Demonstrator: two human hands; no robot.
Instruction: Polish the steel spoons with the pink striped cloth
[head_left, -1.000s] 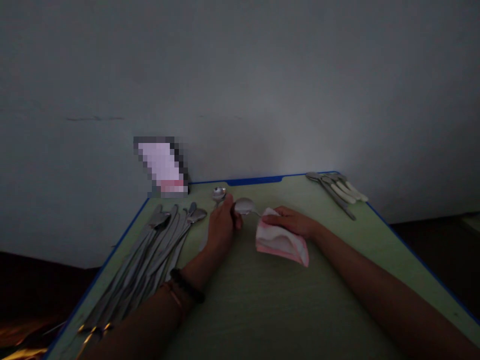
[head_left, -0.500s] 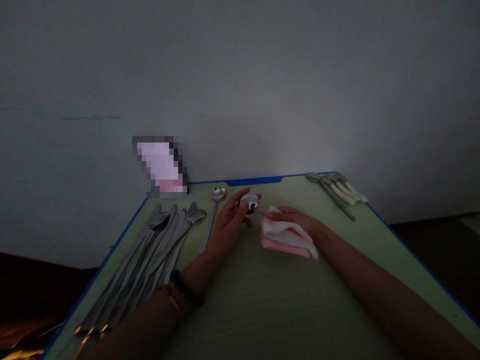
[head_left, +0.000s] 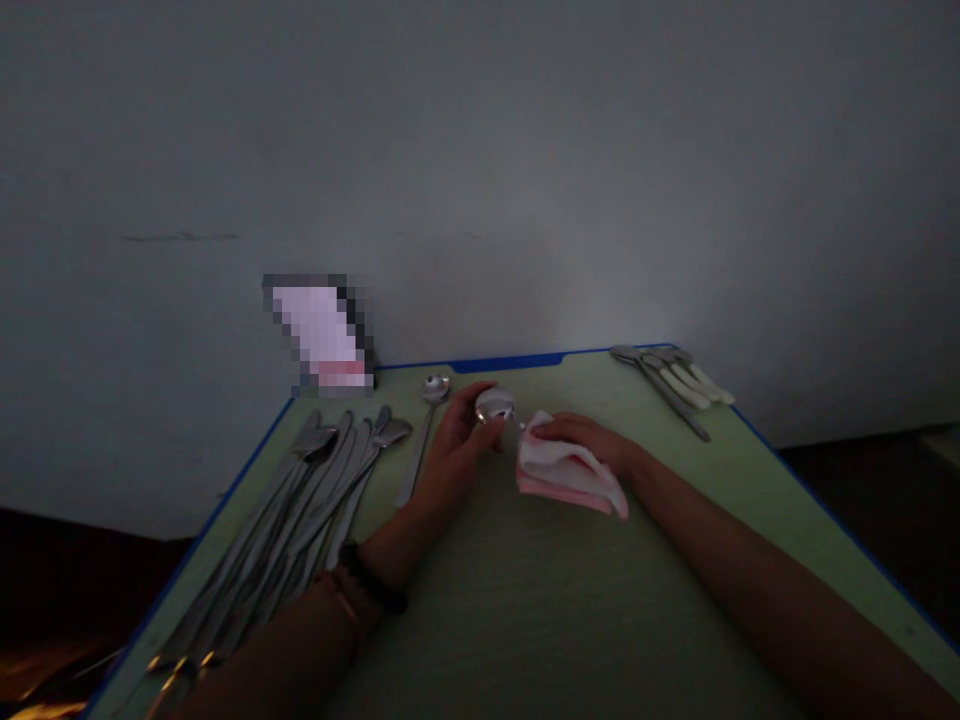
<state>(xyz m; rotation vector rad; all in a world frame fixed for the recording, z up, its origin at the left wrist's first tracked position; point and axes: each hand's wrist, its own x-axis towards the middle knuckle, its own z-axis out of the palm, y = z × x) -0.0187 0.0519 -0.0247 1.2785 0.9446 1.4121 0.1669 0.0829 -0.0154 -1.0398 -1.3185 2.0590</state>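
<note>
Left grip (head_left: 457,432) now cradles the bowl of a metal spoon (head_left: 495,404) that lay beside its fingers a second ago, apparently steadying it; just rightward, the right grip (head_left: 594,440) pinches a pink-and-white cloth (head_left: 570,482) at the handle.

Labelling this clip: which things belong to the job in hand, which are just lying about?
In hand:
- metal spoon, bowl in left hand
- pink-and-white cloth, in right hand

Lying about (cutlery possibly related):
- lone spoon beside left hand
- cutlery pile, left
- white-handled cutlery, back right
- pixelated object, back left
</note>
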